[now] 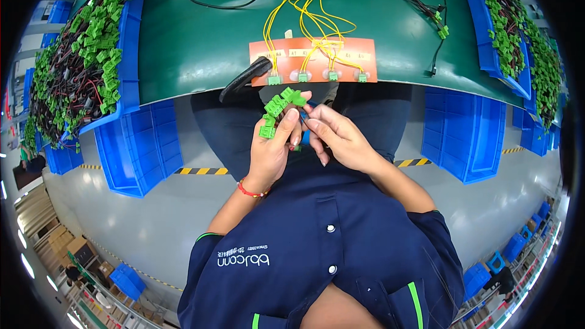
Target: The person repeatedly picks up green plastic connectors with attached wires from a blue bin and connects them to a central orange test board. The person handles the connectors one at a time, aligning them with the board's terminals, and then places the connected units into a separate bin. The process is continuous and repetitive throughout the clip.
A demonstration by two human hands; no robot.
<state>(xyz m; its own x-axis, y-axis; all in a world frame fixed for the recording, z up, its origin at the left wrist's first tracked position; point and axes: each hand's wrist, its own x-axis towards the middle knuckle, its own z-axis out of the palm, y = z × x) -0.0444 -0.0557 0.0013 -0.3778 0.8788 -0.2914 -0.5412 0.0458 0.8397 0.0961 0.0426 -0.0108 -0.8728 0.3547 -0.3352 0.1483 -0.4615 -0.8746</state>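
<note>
My left hand (273,149) is closed around a bunch of green terminal connectors (277,105), which stick out past its thumb and fingers in a curved row. Close beside it, my right hand (342,139) has thumb and forefinger pinched together where thin dark wires run between the hands. What lies inside the right fingers is partly hidden. Both hands are just in front of the table's near edge, above my lap. Beyond them, an orange board (283,63) carries several small green sockets, with yellow wires (304,9) running from them toward the back.
A black elongated thing (244,79) overlaps the board's left end. Blue bins (128,42) heaped with green connectors on dark cables flank the green table (195,42). More cables (420,3) lie at the back right. Blue crates (137,149) stand below on both sides.
</note>
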